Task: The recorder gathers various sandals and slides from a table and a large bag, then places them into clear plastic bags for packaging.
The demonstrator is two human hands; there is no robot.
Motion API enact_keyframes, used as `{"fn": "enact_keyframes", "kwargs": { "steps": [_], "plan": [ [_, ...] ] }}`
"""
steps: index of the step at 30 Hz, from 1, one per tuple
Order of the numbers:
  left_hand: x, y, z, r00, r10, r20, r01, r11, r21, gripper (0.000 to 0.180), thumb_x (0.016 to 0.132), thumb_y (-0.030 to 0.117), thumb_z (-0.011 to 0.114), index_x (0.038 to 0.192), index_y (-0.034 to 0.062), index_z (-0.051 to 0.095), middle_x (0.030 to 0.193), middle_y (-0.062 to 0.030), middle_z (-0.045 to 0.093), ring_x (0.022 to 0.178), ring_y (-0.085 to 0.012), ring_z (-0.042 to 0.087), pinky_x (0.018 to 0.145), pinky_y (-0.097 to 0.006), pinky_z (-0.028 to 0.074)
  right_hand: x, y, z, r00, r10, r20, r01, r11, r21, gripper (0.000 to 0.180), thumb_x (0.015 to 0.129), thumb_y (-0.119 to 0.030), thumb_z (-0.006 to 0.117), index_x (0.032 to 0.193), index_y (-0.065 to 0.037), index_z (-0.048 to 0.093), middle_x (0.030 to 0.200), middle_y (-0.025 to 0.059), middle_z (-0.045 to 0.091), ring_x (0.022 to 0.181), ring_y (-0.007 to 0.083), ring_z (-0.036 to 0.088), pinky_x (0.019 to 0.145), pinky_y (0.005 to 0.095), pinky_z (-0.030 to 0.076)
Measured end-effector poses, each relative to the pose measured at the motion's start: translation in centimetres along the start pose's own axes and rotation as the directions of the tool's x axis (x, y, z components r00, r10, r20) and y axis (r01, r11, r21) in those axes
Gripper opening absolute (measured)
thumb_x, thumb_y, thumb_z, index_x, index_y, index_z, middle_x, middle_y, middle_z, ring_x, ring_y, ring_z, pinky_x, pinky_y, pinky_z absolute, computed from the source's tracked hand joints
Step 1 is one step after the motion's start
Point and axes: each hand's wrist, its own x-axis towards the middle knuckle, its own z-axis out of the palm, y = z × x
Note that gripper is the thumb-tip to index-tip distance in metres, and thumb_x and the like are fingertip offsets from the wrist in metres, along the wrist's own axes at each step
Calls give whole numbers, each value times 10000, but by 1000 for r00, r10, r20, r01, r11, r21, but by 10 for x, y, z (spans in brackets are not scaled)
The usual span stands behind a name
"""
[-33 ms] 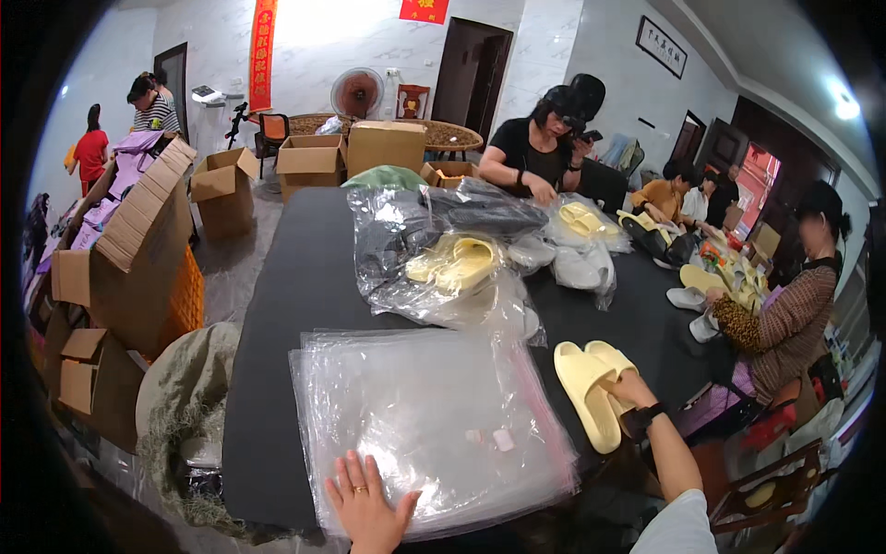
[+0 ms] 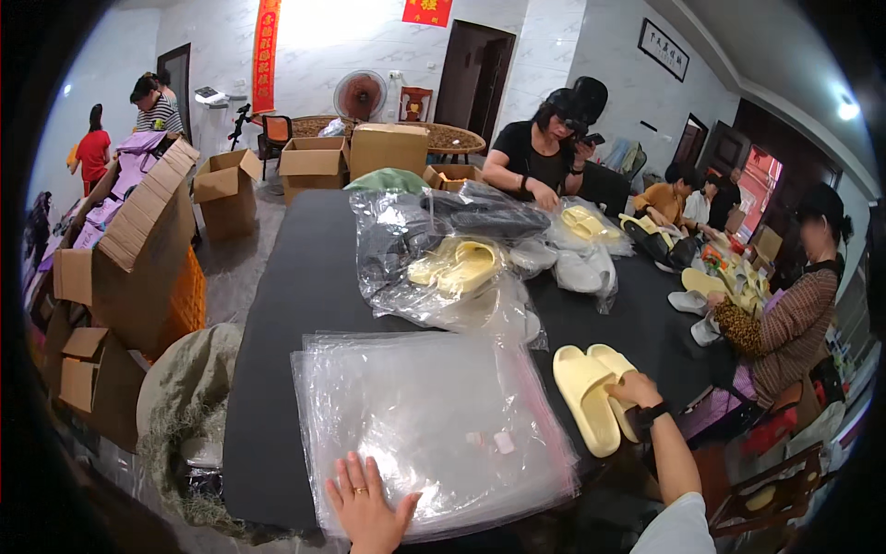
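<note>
The pair of pale yellow slippers (image 2: 588,403) is being supported by the black table (image 2: 288,277), just beside the stack of clear plastic bags (image 2: 434,397), with the toes being turned toward the far side. The slipper on the right is being touched by the right hand (image 2: 635,391), whose fingers are being curled over it around the foot opening; how firmly they are being closed cannot be told. Judging by the thick, one-piece look, something light and springy is being handled, hardly fragile, with a little grip to its matt surface. The broad strap is probably offering the surest hold, with fingers being hooked beneath it; both slippers could be taken together there.

The bags are being pressed flat by the left hand (image 2: 371,506), its palm down and its fingers being spread wide at the near edge. Thin, limp and slippery sheets are apparently being dealt with, best being taken singly by a corner or edge.

Farther out, bagged yellow slippers (image 2: 466,268) and bagged grey slippers (image 2: 585,270) are being kept near the far side, where a co-worker in black (image 2: 544,159) is being seen.
</note>
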Motion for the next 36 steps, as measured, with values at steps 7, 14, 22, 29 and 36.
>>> {"fn": "enact_keyframes", "kwargs": {
  "steps": [7, 14, 22, 29, 36],
  "plan": [
    [2, 2, -2, 1000, 22, -17, -22, 999, 31, 797, 746, 494, 595, 1324, 8, 342, 1365, -237, 316, 1281, -382, 257, 1022, -536, 186, 28, -170, -47, 857, -500, -122, 344, 381, 858, 428, 825, -426, 584, 903, -6, 598, 751, 53, 592, 689, 155, 586, 615, 306, 478],
    [1, -1, 5, 996, 14, -83, -12, 1000, 27, 775, 741, 490, 595, 1300, 2, 372, 1338, -234, 352, 1232, -402, 313, 1008, -540, 209, 94, -337, -9, 900, -383, 208, -263, -97, 960, 743, 810, -447, 612, 1324, -18, 291, 1112, 167, 467, 930, 240, 554, 777, 334, 494],
    [-5, 0, 9, 989, 39, -144, -45, 998, -38, 776, 748, 497, 580, 1296, -11, 370, 1344, -225, 343, 1233, -395, 308, 1011, -537, 213, 175, -297, 31, 908, -417, 47, -264, -480, 837, 158, 863, -129, 446, 954, -8, 491, 881, 130, 581, 780, 261, 599, 655, 369, 523],
    [-5, -7, 4, 995, -7, -102, 0, 998, -65, 784, 743, 495, 586, 1308, 1, 362, 1369, -207, 318, 1242, -395, 294, 1014, -536, 210, 46, -223, -62, 781, -603, 162, -425, -324, 845, 270, 860, -212, 456, 1074, -57, 516, 1081, 112, 586, 924, 241, 598, 810, 359, 448],
    [5, -10, 11, 989, 36, -142, -36, 999, 5, 756, 729, 572, 568, 1190, -22, 488, 1281, -210, 418, 1213, -373, 348, 974, -555, 221, -35, -184, -102, 630, -761, 154, -386, -135, 912, 417, 770, -235, 464, 1071, 48, 525, 885, 96, 606, 769, 165, 583, 650, 259, 464]
  ]
}}
